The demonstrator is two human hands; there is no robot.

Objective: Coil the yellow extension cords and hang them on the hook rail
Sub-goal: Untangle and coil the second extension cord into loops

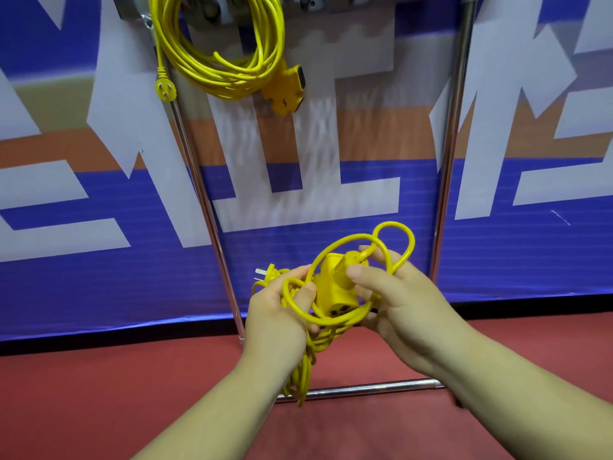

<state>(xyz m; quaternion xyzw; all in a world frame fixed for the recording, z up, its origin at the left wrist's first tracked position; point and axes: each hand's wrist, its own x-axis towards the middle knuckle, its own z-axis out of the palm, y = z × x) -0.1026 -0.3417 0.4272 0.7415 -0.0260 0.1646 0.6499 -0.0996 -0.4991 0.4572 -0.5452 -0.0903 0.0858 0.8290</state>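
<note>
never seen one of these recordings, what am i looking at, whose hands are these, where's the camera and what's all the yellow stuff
There is no machine here: a person works with two bare hands, and the single picture comes from a camera worn on the head, looking forward and down. The left hand grips several loops of a yellow extension cord, its plug sticking out past the fingers. The right hand pinches a loop of the same cord beside its socket block. The bundle looks loose, not neatly coiled yet. Up top, a second cord already hangs coiled from the hook rail of a metal stand. Behind is a blue, white and orange banner; below, a red floor.
</note>
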